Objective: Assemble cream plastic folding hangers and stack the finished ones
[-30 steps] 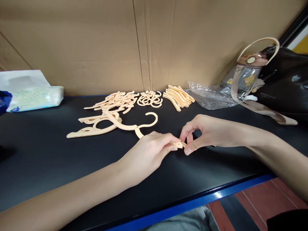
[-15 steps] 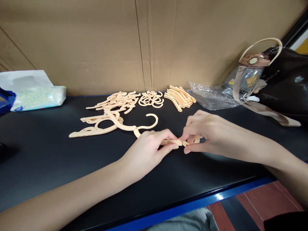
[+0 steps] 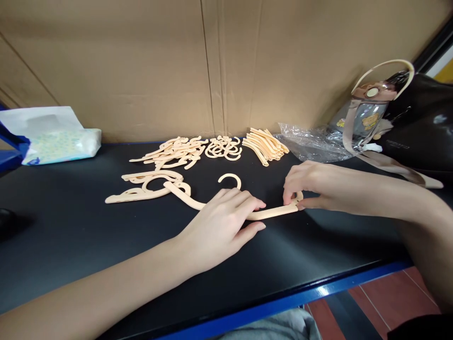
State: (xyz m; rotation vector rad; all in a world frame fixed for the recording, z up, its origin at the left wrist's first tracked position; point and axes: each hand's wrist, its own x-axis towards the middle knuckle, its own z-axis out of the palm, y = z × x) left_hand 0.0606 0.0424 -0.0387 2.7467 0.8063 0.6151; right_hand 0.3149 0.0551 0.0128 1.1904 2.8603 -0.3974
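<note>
A cream plastic clothes hanger [image 3: 271, 213] lies on the black tabletop, its curved hook [image 3: 231, 177] pointing away from me. My left hand [image 3: 224, 217] is laid over the hanger's middle, holding it loosely. Its thumb and fingertips stand apart on either side of the right arm, and the palm hides the joint under the hook. At that arm's far end, my right hand [image 3: 307, 186] pinches the tip, where a small curved part [image 3: 300, 196] shows between the fingers. Left of my left hand, folded hanger pieces [image 3: 141, 193] lie beside the hanger's left arm.
Behind are piles of hanger arms [image 3: 177, 150], small hooks [image 3: 223, 147] and straight strips [image 3: 266, 145]. A clear plastic bag [image 3: 307, 144], a strapped water bottle [image 3: 368, 113] and a black bag [image 3: 421, 127] sit right. A tissue pack [image 3: 62, 146] lies left, before a cardboard wall [image 3: 141, 71].
My right hand has moved right, to the end of the hanger's arm. My left hand's thumb and fingertips have spread apart, and the hook has shifted slightly right.
</note>
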